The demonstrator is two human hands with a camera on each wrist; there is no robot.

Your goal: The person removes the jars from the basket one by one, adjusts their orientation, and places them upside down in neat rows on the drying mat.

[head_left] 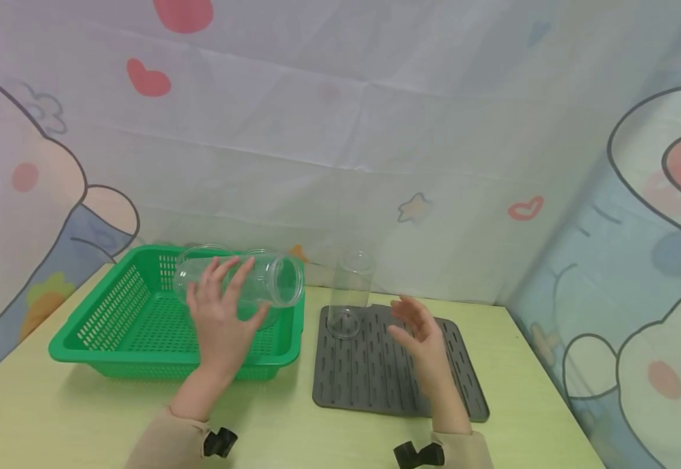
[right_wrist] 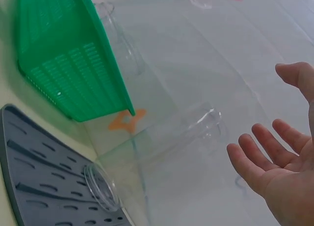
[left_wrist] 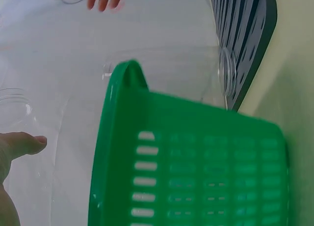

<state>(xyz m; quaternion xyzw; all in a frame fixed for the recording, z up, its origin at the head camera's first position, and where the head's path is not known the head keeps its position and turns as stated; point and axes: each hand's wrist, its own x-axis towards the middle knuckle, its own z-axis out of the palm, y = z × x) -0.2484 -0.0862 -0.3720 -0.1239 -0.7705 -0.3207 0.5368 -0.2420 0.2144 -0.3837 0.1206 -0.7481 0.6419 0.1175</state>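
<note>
My left hand (head_left: pixel 219 326) grips a clear jar (head_left: pixel 272 277) lying on its side above the green basket (head_left: pixel 76 352), its round mouth facing right. Fingers lie over the jar's far side, with the thumb (left_wrist: pixel 30 145) below the mouth. A second clear jar (head_left: pixel 350 286) stands on the back left of the grey drying mat (head_left: pixel 369 391), ringed rim down on it. Over the mat's right part is my right hand (head_left: pixel 425 342), fingers loosely bent and apart, holding nothing. In the right wrist view, that hand (right_wrist: pixel 287 172) is off to the right of the standing jar (right_wrist: pixel 171 132).
More clear jars (right_wrist: pixel 122 46) show inside the basket, partly hidden by its wall and the held jar. The basket and mat sit side by side on a pale yellow table (head_left: pixel 528 404). A printed cloth (head_left: pixel 340 143) hangs directly behind them.
</note>
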